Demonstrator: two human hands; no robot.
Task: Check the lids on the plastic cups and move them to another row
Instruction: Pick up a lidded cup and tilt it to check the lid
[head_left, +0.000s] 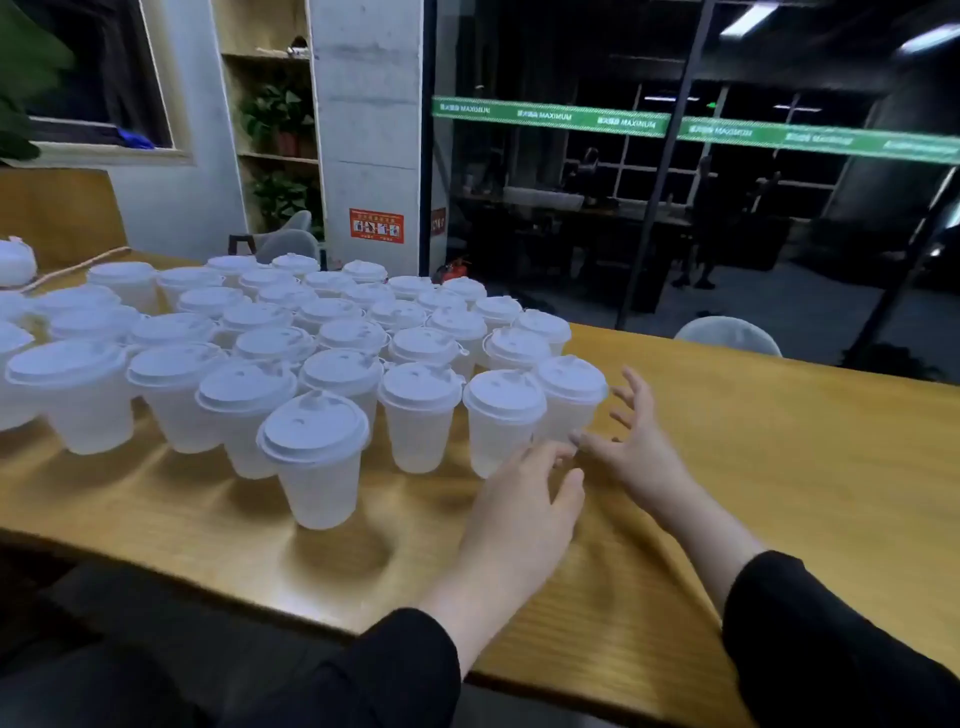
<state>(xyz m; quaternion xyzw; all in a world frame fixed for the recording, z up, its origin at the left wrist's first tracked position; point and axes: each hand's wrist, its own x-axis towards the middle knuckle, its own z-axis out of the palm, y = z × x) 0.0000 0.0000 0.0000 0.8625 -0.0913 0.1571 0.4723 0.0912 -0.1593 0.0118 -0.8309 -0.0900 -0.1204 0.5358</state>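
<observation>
A wooden table (727, 467) fills the lower half of the frame, and a dense cluster of translucent plastic cups (322, 332) with white lids covers its left and centre. One cup (314, 457) stands alone nearer the bottom edge, apart from the rows. Two hands in black sleeves reach in from the lower right. The left hand (524, 499) and the right hand (636, 436) both have fingers spread and relaxed, holding nothing — they flank the two cups at the cluster's right end, the nearer cup (501, 421) and the corner cup (569, 397). Whether any fingertip touches a cup is unclear. This looks like the approach to a pickup; the next move calls for closing round a cup below its lid (504, 395) and testing the seal.
</observation>
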